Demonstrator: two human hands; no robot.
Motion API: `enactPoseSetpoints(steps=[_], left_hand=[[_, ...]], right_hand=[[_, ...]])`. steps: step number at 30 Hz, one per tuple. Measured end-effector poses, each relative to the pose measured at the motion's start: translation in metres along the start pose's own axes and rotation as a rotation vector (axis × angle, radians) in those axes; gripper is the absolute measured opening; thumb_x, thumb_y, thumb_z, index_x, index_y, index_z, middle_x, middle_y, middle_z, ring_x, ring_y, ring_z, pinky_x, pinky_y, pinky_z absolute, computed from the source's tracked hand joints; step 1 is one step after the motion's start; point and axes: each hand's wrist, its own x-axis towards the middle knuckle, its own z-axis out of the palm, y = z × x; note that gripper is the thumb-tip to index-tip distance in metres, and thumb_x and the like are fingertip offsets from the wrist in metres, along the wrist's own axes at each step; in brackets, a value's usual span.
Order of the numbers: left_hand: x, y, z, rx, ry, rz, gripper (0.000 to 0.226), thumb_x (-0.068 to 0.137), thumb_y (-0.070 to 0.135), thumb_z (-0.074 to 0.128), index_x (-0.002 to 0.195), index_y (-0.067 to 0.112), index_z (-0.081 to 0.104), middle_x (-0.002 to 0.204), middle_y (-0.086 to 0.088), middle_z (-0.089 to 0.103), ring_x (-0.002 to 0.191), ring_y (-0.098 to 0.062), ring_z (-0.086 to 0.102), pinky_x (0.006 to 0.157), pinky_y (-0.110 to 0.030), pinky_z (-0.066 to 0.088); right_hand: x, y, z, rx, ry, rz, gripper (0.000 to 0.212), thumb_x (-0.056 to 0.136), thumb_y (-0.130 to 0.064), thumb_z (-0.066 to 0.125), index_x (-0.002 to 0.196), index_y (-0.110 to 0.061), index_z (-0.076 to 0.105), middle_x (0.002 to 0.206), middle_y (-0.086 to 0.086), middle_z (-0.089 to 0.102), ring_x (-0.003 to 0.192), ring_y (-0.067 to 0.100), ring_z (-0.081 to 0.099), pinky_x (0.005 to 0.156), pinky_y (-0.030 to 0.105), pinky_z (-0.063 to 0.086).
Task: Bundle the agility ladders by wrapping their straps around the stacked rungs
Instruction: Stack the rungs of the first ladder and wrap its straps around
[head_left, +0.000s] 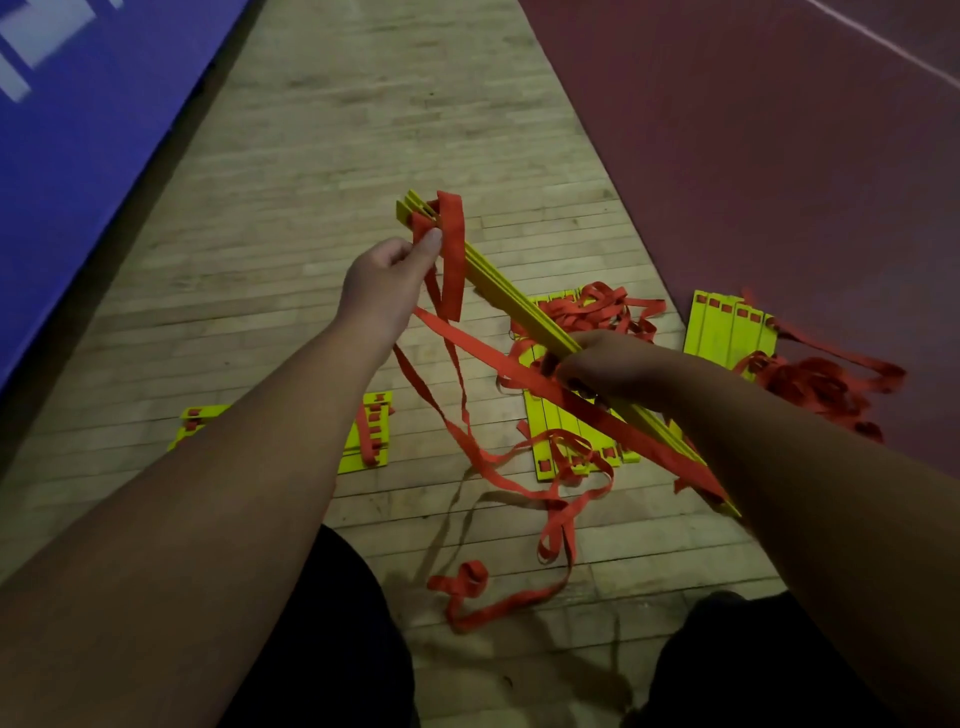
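Here, left hand (384, 283) pinching strap (451, 249), right hand (608, 364) gripping rungs (511, 288), lettering (31, 47) blurred

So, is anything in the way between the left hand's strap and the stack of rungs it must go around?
Nothing separate blocks it. The left hand pinches the red strap right at the far end of the held rung stack. Only the right hand, gripping the stack's middle, covers part of the wrapping area.
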Motion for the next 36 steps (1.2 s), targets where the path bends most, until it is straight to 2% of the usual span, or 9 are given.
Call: enactPoseSetpoints(steps=[6,8,11,14,19,23,26,31,36], left_hand=[[0.004,0.001,0.003,-0.094,0.020,-0.060,0.030,0.098,0.058,0.072,0.100,0.028,0.074,0.081,0.011,0.073,0.060,-0.011,0.053,0.050,-0.026,0.038],[0.004,0.001,0.002,-0.115,0.035,-0.048,0.029,0.098,0.056,0.072,0.095,0.027,0.072,0.070,0.008,0.066,0.058,-0.014,0.052,0.048,-0.027,0.036],[0.005,0.001,0.001,-0.043,0.082,0.012,0.033,0.095,0.059,0.072,0.079,0.031,0.065,0.062,0.010,0.054,0.060,-0.016,0.051,0.053,-0.030,0.037],[0.004,0.002,0.001,0.024,0.122,0.054,0.032,0.095,0.054,0.073,0.079,0.026,0.070,0.066,0.011,0.056,0.064,-0.014,0.052,0.058,-0.031,0.041],[0.003,0.009,0.001,0.066,0.134,0.100,0.031,0.092,0.052,0.078,0.087,0.022,0.080,0.065,0.014,0.059,0.063,-0.009,0.053,0.061,-0.030,0.046],[-0.002,0.007,0.004,0.162,0.041,0.143,0.030,0.105,0.054,0.062,0.105,0.030,0.080,0.079,0.013,0.069,0.075,-0.005,0.065,0.064,-0.026,0.046],[0.001,0.003,0.003,0.177,-0.044,0.091,0.028,0.109,0.050,0.054,0.103,0.035,0.077,0.075,0.006,0.068,0.068,-0.012,0.061,0.060,-0.028,0.046],[0.002,-0.006,0.004,0.223,-0.281,-0.026,0.022,0.103,0.039,0.065,0.096,0.026,0.081,0.073,0.007,0.071,0.066,-0.019,0.054,0.051,-0.027,0.041],[-0.005,-0.007,0.006,0.590,-0.448,0.125,0.021,0.106,0.040,0.064,0.094,0.029,0.077,0.076,0.010,0.078,0.060,-0.002,0.064,0.061,-0.028,0.049]], right_hand=[[0.004,0.004,0.003,-0.018,0.058,-0.029,0.014,0.102,-0.015,0.060,0.110,-0.019,0.071,0.095,0.007,0.061,0.079,0.021,0.051,0.060,0.031,0.040],[0.006,0.004,0.004,-0.010,0.074,-0.027,0.013,0.105,-0.026,0.062,0.112,-0.019,0.071,0.101,0.005,0.065,0.084,0.020,0.056,0.061,0.029,0.040],[0.005,0.001,0.005,-0.013,0.095,-0.017,0.038,0.103,-0.058,0.061,0.118,-0.024,0.072,0.115,0.001,0.070,0.104,0.021,0.064,0.070,0.032,0.044],[0.004,-0.002,0.008,-0.071,0.134,-0.005,0.057,0.099,-0.072,0.056,0.126,-0.023,0.071,0.118,0.000,0.068,0.102,0.021,0.063,0.066,0.031,0.045],[0.003,-0.003,0.017,-0.133,0.112,-0.028,0.037,0.107,-0.048,0.058,0.104,-0.013,0.068,0.088,0.006,0.064,0.072,0.021,0.058,0.059,0.032,0.047],[0.005,-0.007,0.017,0.009,0.109,-0.019,0.024,0.110,-0.025,0.050,0.118,-0.011,0.067,0.089,0.008,0.062,0.069,0.020,0.053,0.057,0.032,0.042],[0.006,-0.007,0.013,0.074,0.147,0.058,0.026,0.108,-0.022,0.052,0.121,-0.009,0.070,0.080,0.007,0.050,0.061,0.018,0.042,0.052,0.030,0.032],[0.008,0.001,0.005,0.262,0.303,0.203,0.017,0.105,-0.020,0.053,0.104,-0.009,0.066,0.072,0.004,0.047,0.057,0.017,0.041,0.054,0.029,0.031],[0.010,0.007,-0.012,0.418,0.461,0.334,0.019,0.100,-0.023,0.048,0.102,-0.013,0.064,0.070,0.003,0.044,0.058,0.019,0.038,0.056,0.029,0.031]])
